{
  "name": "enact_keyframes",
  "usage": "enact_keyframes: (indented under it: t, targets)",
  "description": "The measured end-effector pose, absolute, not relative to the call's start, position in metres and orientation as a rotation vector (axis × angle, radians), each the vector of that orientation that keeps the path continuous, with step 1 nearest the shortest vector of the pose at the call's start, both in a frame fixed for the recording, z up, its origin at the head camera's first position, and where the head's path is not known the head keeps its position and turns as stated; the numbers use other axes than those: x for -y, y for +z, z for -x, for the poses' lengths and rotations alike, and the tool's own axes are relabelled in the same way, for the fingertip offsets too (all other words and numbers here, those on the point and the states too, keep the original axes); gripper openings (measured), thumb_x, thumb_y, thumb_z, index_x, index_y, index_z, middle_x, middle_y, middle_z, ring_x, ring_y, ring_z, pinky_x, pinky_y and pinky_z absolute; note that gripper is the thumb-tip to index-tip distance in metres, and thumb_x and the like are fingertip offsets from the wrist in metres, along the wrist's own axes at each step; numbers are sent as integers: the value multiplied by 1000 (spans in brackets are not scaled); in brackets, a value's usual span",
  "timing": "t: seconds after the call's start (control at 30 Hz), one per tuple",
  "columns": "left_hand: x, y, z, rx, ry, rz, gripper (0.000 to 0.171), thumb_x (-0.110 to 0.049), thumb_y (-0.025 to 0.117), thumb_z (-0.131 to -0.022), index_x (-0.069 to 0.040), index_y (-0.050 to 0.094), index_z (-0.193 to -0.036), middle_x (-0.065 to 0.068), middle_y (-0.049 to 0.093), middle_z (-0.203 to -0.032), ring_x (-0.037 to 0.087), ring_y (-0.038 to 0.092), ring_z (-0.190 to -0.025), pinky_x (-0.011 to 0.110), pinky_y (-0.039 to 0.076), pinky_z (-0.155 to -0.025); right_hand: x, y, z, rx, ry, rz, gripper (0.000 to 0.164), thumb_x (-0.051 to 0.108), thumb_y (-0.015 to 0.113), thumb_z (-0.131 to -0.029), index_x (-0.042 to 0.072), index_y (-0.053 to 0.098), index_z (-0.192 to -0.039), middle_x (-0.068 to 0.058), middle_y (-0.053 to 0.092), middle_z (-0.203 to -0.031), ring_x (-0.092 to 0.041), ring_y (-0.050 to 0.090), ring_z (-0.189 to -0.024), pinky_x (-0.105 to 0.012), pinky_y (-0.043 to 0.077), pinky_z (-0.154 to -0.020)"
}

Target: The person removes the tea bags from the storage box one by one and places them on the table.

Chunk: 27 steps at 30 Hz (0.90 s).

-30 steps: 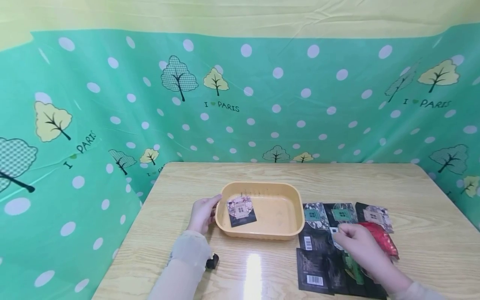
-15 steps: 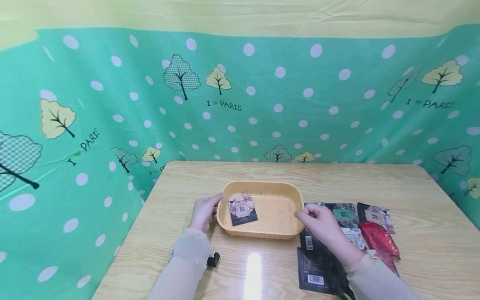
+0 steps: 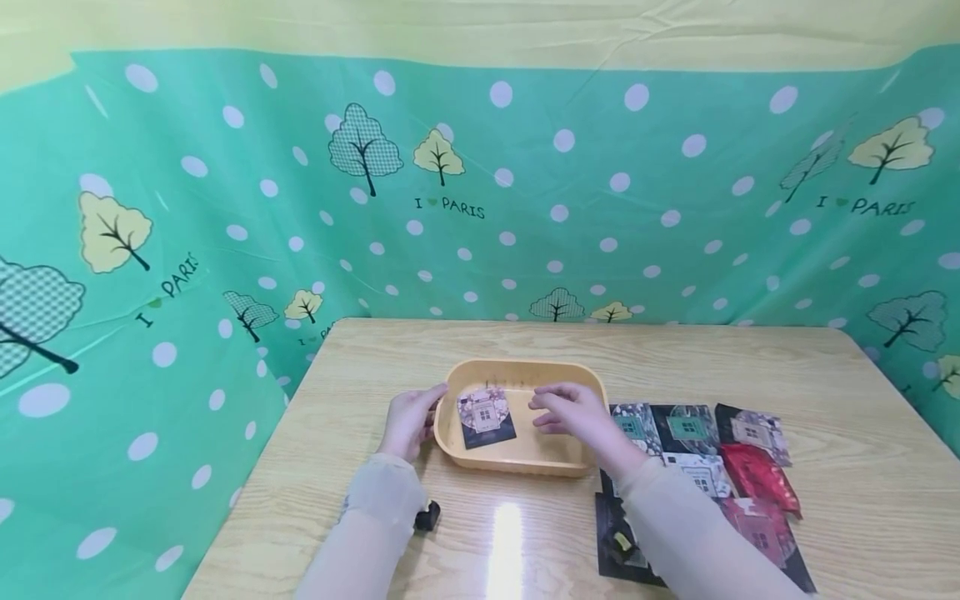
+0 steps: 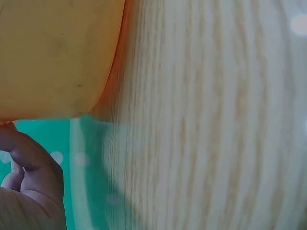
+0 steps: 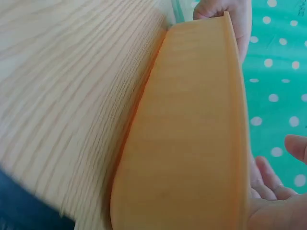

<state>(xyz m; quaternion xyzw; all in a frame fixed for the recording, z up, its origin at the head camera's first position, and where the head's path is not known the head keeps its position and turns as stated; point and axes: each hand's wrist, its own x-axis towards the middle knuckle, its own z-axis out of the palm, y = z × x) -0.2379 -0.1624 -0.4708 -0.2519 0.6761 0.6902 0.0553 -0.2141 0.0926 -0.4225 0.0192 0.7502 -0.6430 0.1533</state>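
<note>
A shallow yellow-orange plastic tray [image 3: 525,463] stands on the table, with one square dark sachet [image 3: 486,417] bearing a pink floral print lying in its left part. My left hand [image 3: 407,423] grips the tray's left end, thumb at the rim; in the left wrist view its curled fingers [image 4: 29,167] show beside the tray wall [image 4: 57,57]. Over the right half of the tray hovers my right hand [image 3: 573,417], fingers spread and holding nothing. The right wrist view shows that hand [image 5: 276,201] past the tray's long side [image 5: 187,124].
Several flat sachets lie in rows right of the tray, among them a green-labelled one [image 3: 684,427], a white one [image 3: 701,477], a red one [image 3: 759,479] and a pinkish one [image 3: 761,533]. My right sleeve [image 3: 697,533] covers some. A small black object [image 3: 427,517] sits by my left sleeve.
My right hand has moved left from above the sachets, past the tray's right rim, to over its inside, and its fingers have spread. The left hand stays on the tray.
</note>
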Motion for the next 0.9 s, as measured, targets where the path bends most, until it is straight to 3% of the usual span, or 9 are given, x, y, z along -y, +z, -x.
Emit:
enact_keyframes:
  t: [0.4, 0.9]
  targets:
    - [161, -470, 237, -2062, 2084, 770, 36, -29, 72, -89, 1, 64, -108, -1, 62, -77, 4, 56, -63, 16, 50, -53, -65, -444, 231, -2077, -1768, -161, 41, 16, 61, -94, -9, 55, -126, -26, 62, -124, -34, 67, -104, -36, 59, -88]
    - [160, -469, 236, -2038, 2116, 770, 39, -27, 72, -89, 3, 62, -111, 1, 62, -82, 6, 59, -63, 18, 53, -54, -44, -454, 238, -2114, -1745, -263, 39, 14, 61, -93, -10, 55, -124, -24, 60, -123, -28, 63, -98, -34, 59, -84]
